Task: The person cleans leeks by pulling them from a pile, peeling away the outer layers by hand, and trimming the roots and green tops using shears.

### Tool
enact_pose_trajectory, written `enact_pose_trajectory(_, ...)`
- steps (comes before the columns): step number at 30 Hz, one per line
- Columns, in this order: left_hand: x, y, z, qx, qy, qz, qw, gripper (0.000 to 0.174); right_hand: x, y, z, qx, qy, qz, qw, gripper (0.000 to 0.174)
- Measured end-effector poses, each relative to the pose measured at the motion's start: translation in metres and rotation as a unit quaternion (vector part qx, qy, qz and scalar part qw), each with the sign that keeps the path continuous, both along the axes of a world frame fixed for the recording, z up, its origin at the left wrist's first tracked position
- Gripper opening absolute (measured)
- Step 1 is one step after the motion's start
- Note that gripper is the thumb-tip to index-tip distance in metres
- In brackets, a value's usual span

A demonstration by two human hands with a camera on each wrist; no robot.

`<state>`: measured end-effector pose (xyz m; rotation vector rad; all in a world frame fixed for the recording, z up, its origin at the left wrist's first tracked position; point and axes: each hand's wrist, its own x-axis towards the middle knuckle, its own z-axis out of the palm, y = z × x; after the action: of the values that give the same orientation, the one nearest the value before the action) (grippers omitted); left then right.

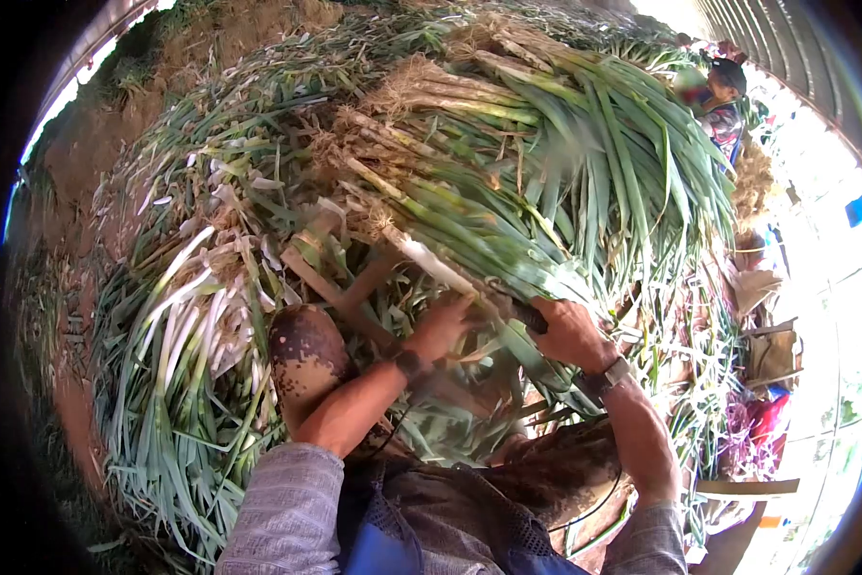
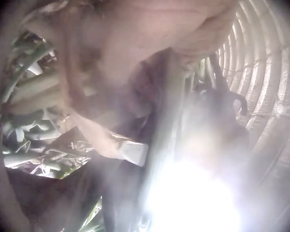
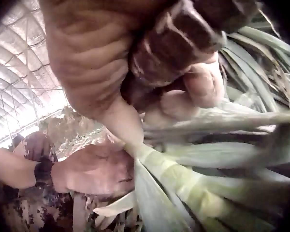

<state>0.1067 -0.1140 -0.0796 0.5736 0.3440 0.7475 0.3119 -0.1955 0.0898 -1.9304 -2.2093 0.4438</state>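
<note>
In the head view, a leek [image 1: 431, 261] with a pale stem slants from upper left down toward both hands. My left hand [image 1: 441, 324] grips it from below, blurred, a dark band on its wrist. My right hand [image 1: 573, 333] curls at the leafy side, wearing a watch. The right wrist view shows a finger of the right hand pressed on the leek's green stalk [image 3: 176, 176], close beside the left hand [image 3: 94, 169]. A dark brown, ridged piece [image 3: 171, 46] lies along the right hand's fingers. Glare and blur hide much of the left wrist view.
A big heap of leeks [image 1: 623, 153] with roots lies ahead. Pale-stemmed leeks [image 1: 191, 321] are piled at the left. A wooden frame [image 1: 340, 292] stands by the left knee [image 1: 306, 350]. Another person [image 1: 723, 110] is at the far right. Loose leaves cover the ground.
</note>
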Motion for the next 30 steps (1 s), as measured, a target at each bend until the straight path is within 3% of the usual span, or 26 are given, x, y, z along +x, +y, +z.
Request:
enact_pose_trajectory(1,-0.002,0.001,-0.007,0.329,0.199,0.012,0.923,0.032,0.001,0.005,-0.011,0.027,-0.01,0.024,0.999,0.023)
enact_pose_trajectory(2,-0.003,0.004,-0.015,0.607,0.368,0.023,0.704,0.032,-0.001,0.009,-0.013,0.028,-0.011,0.027,0.999,0.023)
enact_pose_trajectory(3,0.0,0.006,-0.022,0.606,0.371,0.026,0.703,0.032,-0.005,0.013,-0.016,0.037,-0.012,0.047,0.998,0.022)
enact_pose_trajectory(4,0.007,0.006,-0.03,0.366,0.164,0.017,0.916,0.031,-0.012,0.015,-0.018,0.044,-0.013,0.067,0.997,0.022)
enact_pose_trajectory(5,0.009,0.007,-0.038,0.074,-0.068,0.008,0.995,0.031,-0.024,0.02,-0.004,-0.001,0.038,0.027,0.999,0.022)
enact_pose_trajectory(6,0.008,0.009,-0.047,0.073,-0.068,0.009,0.995,0.031,-0.03,0.023,-0.002,-0.002,0.038,0.028,0.999,0.022)
enact_pose_trajectory(7,0.006,0.011,-0.049,0.359,0.108,0.045,0.926,0.032,-0.033,0.025,0.001,-0.008,0.023,0.028,0.999,0.022)
enact_pose_trajectory(8,0.005,0.012,-0.052,0.602,0.27,0.077,0.747,0.032,-0.035,0.027,0.002,-0.013,0.007,0.028,0.999,0.022)
enact_pose_trajectory(9,0.005,0.012,-0.054,0.602,0.27,0.078,0.747,0.032,-0.036,0.03,-0.004,-0.047,-0.002,0.009,0.999,0.021)
enact_pose_trajectory(11,-0.001,0.009,-0.049,0.635,0.316,0.031,0.705,0.035,-0.04,0.032,-0.002,-0.02,0.012,0.001,1.0,0.023)
enact_pose_trajectory(12,0.0,0.007,-0.046,0.635,0.317,0.031,0.704,0.035,-0.042,0.032,-0.001,0.007,0.026,-0.011,1.0,0.024)
enact_pose_trajectory(13,0.005,0.003,-0.044,0.444,0.156,0.022,0.882,0.036,-0.041,0.031,-0.001,0.007,0.026,-0.011,1.0,0.024)
enact_pose_trajectory(14,0.009,0.002,-0.041,0.213,-0.021,0.01,0.977,0.037,-0.036,0.031,0.0,-0.003,0.029,-0.004,1.0,0.026)
enact_pose_trajectory(15,0.009,0.001,-0.039,0.213,-0.022,0.009,0.977,0.037,-0.031,0.03,0.001,-0.014,0.033,0.003,0.999,0.028)
enact_pose_trajectory(16,0.005,-0.002,-0.022,0.324,0.117,0.057,0.937,0.031,-0.024,0.027,0.001,-0.013,0.032,0.003,0.999,0.028)
enact_pose_trajectory(17,0.002,0.0,-0.016,0.424,0.252,0.104,0.864,0.03,-0.016,0.023,0.0,-0.002,0.055,0.01,0.998,0.029)
enact_pose_trajectory(18,-0.003,0.007,-0.012,0.426,0.252,0.103,0.863,0.03,-0.009,0.018,-0.002,0.008,0.078,0.016,0.997,0.03)
enact_pose_trajectory(20,-0.015,0.035,-0.008,0.203,0.085,0.146,0.965,0.039,-0.002,0.003,0.014,-0.013,0.081,-0.01,0.997,0.027)
enact_pose_trajectory(22,-0.042,0.05,0.052,-0.011,-0.028,0.17,0.985,0.041,0.009,-0.015,0.019,-0.012,0.069,-0.019,0.997,0.026)
enact_pose_trajectory(25,-0.058,0.08,0.036,-0.045,-0.028,0.249,0.967,0.045,0.02,-0.034,0.018,-0.044,0.068,0.009,0.997,0.024)
enact_pose_trajectory(28,-0.054,0.085,0.014,-0.128,0.009,0.227,0.965,0.046,0.029,-0.042,0.005,-0.036,0.06,0.016,0.997,0.023)
enact_pose_trajectory(30,-0.055,0.082,0.002,-0.094,0.021,0.193,0.977,0.047,0.03,-0.048,0.008,-0.037,0.04,-0.018,0.998,0.024)
